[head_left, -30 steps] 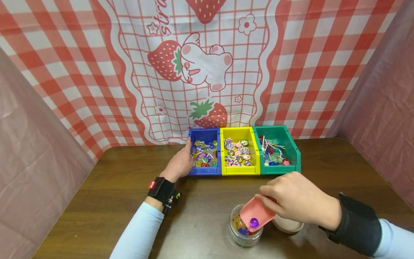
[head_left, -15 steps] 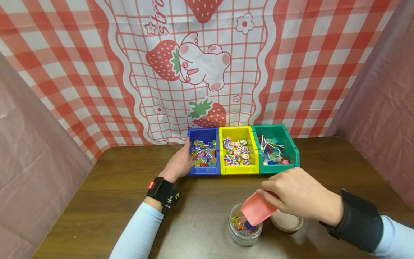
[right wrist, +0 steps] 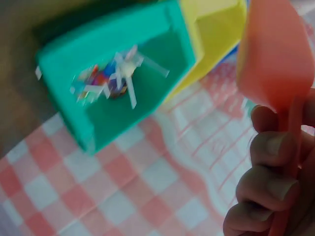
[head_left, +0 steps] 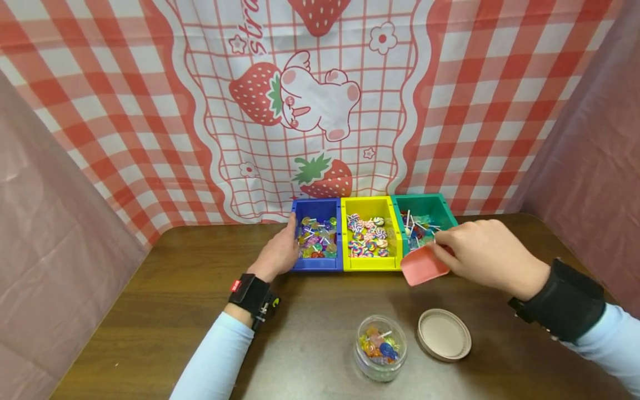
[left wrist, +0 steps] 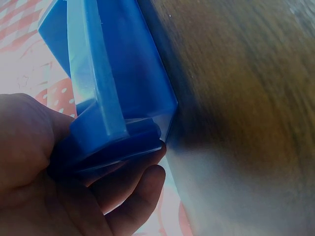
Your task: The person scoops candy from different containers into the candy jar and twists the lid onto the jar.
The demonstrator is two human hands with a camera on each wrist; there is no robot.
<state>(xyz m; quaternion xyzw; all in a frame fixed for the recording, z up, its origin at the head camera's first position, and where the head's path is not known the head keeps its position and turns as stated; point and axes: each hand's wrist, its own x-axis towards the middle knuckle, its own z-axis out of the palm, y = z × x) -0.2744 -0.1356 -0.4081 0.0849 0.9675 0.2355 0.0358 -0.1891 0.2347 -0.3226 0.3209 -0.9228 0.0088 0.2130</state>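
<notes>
My left hand holds the left side of the blue bin. In the left wrist view, its thumb side and curled fingers lie around the bin's corner. My right hand grips a pink scoop by the handle, in front of the green bin. No candy shows in the scoop. The right wrist view shows fingers wrapped round the handle, with small lollipops in the green bin. Nearer the front stands an uncapped glass jar with colourful candies inside.
Between the blue and green bins stands a yellow bin of swirl lollipops. A round lid lies right of the jar on the wooden table. A checked strawberry cloth hangs behind the bins.
The purple candy left the scoop over the jar. My right hand then carried the scoop up and right, away from the jar to the green bin's front. My left hand stayed on the blue bin.
</notes>
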